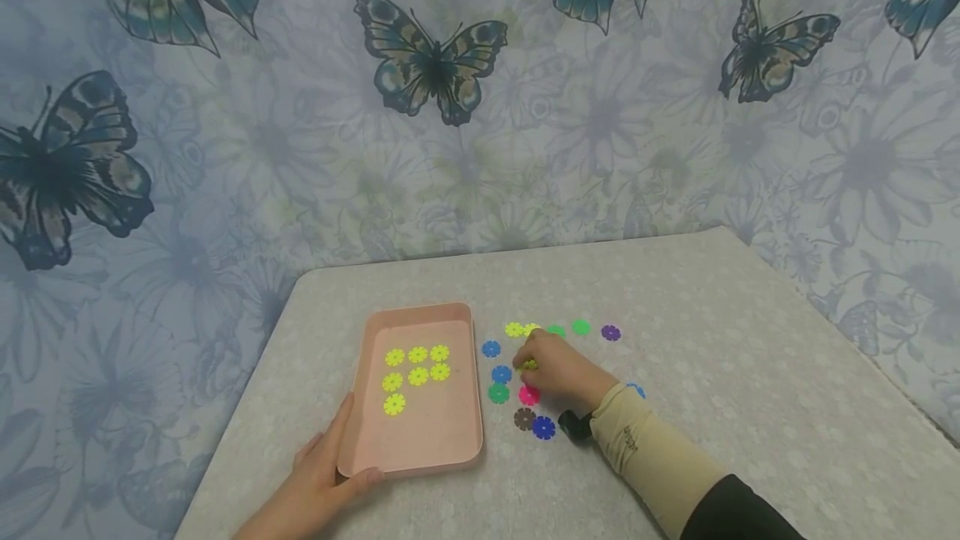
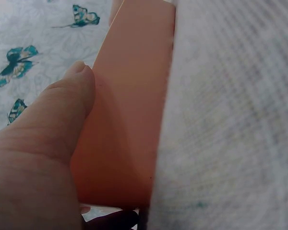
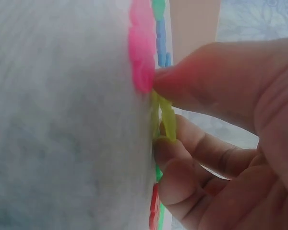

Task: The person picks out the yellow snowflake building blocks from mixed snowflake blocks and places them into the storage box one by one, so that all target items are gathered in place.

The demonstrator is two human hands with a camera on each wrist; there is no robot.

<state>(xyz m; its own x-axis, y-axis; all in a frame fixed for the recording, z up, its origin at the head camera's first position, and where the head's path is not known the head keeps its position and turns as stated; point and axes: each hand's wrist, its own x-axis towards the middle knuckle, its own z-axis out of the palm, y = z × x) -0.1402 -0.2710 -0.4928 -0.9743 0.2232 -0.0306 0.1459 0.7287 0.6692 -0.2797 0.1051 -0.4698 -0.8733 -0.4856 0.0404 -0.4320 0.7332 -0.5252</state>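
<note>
A shallow pink tray [image 1: 442, 444] lies on the table with several yellow flower-shaped discs [image 1: 417, 376] in it. My left hand [image 1: 318, 473] grips the tray's near left corner, thumb along the near side and fingers along the left side. In the left wrist view the thumb [image 2: 77, 91] presses against the tray wall [image 2: 129, 105]. To the right of the tray, my right hand [image 1: 562, 369] pinches a yellow disc [image 3: 168, 120] between thumb and fingertips, the disc tilted up close to the tabletop. A pink disc [image 3: 141, 48] lies right beside that thumb.
Loose discs lie around the right hand: two yellow [image 1: 513, 329], blue [image 1: 491, 349], green [image 1: 581, 327], purple [image 1: 611, 332], brown [image 1: 524, 419] and dark blue [image 1: 543, 427]. A black wrist device [image 1: 575, 426] sits at the right sleeve. Behind the table [image 1: 675, 290] stands a butterfly-patterned wall [image 1: 480, 182].
</note>
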